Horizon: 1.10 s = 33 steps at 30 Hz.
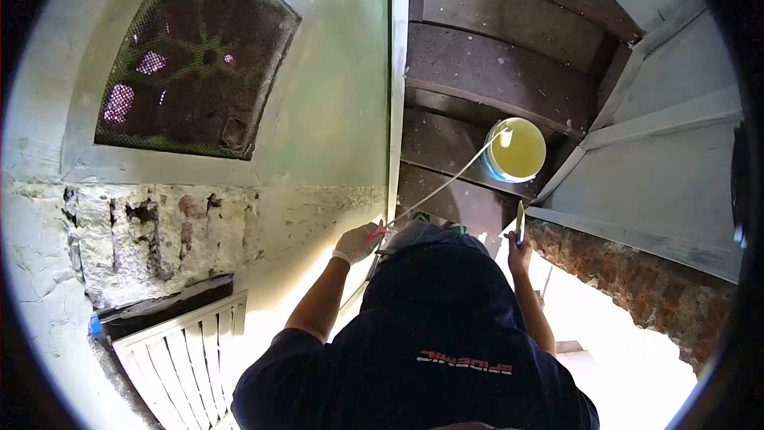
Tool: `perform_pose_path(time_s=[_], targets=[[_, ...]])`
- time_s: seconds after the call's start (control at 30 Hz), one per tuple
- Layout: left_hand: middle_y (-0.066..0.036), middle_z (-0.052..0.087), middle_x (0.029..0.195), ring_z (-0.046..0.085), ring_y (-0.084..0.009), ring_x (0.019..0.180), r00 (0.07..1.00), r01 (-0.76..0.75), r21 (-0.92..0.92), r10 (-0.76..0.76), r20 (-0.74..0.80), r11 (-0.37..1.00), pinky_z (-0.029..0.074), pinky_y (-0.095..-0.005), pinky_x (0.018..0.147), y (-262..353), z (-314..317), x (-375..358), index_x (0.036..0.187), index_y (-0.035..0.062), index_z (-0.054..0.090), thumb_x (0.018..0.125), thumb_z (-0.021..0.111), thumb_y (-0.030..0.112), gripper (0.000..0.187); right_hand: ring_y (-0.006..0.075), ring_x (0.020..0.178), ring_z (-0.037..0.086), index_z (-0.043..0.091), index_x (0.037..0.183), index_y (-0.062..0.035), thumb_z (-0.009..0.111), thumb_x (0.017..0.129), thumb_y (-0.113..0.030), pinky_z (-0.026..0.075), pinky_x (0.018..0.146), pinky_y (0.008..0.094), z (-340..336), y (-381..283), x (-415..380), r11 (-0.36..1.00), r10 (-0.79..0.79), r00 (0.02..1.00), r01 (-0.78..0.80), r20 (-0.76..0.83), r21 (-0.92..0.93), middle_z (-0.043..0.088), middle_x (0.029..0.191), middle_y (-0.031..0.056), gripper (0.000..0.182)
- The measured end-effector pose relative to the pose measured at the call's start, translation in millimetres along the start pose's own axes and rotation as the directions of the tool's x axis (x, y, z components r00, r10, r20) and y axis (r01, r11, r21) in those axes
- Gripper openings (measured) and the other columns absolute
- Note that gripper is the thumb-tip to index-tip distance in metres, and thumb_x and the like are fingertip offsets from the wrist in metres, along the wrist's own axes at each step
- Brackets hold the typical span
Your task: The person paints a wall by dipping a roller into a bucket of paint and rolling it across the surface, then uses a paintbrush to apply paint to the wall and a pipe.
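Note:
My left hand (358,244), in a pale glove, is closed round the red handle of a long thin roller (447,183). The small white roller head (505,138) hangs inside the upper left rim of a bucket (542,161) with pale yellow-green insides. That bucket stands on a dark brown stair step. Lower right of it, my right hand (520,255) looks bare and grips a narrow flat tool (520,225), perhaps a brush, pointing up; its exact kind is unclear.
Dark wooden steps (493,64) rise ahead. At left are a green-painted wall (338,87), a meshed opening (199,60), broken plaster (167,231) and a white slatted panel (187,358). White boards (652,183) and exposed brick (629,275) lie at right.

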<state>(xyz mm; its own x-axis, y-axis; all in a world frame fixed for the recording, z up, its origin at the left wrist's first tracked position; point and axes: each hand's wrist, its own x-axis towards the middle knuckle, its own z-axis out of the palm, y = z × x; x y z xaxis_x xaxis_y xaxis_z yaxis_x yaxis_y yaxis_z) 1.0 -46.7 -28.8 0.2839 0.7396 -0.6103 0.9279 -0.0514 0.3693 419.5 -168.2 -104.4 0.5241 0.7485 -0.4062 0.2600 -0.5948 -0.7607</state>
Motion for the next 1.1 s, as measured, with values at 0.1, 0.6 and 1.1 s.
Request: perform_pose_path(time_s=[0.1,0.6,1.1], targets=[[-0.014,0.066,0.092,0.063,-0.0332,0.088,0.992,-0.079,-0.074,0.072,-0.1,0.994,0.049,-0.0418,0.076,3,0,-12,0.103,0.0107,0.059,0.091,0.047,0.045,0.038,0.0162,0.075,0.061,0.07,0.094,-0.0009,0.059,0.09,-0.032,0.047,0.07,0.0335,0,2,-2,1.0,0.006,1.0,-0.006,-0.001,0.022,0.068,0.081,0.0138,0.033],[-0.012,0.065,0.093,0.062,-0.0311,0.087,0.991,-0.118,-0.045,0.115,-0.072,0.992,0.048,-0.0381,0.076,-5,2,-15,0.101,0.0104,0.061,0.093,0.045,0.047,0.04,0.0186,0.077,0.064,0.061,0.098,0.0065,0.059,0.09,-0.023,0.048,0.07,0.0317,-1,19,2,0.998,-0.044,0.999,0.044,0.006,0.046,0.068,0.081,0.0125,0.031],[-0.013,0.064,0.107,0.059,-0.0336,0.102,0.991,-0.135,-0.138,0.136,-0.004,0.981,0.044,-0.0415,0.086,5,-18,-31,0.115,0.0169,0.058,0.093,0.032,0.058,0.054,0.0191,0.069,0.055,0.054,0.103,0.0104,0.06,0.089,-0.022,0.045,0.062,0.0364,2,50,22,0.992,-0.124,0.992,0.124,0.028,-0.002,0.061,0.079,0.0161,0.036]])
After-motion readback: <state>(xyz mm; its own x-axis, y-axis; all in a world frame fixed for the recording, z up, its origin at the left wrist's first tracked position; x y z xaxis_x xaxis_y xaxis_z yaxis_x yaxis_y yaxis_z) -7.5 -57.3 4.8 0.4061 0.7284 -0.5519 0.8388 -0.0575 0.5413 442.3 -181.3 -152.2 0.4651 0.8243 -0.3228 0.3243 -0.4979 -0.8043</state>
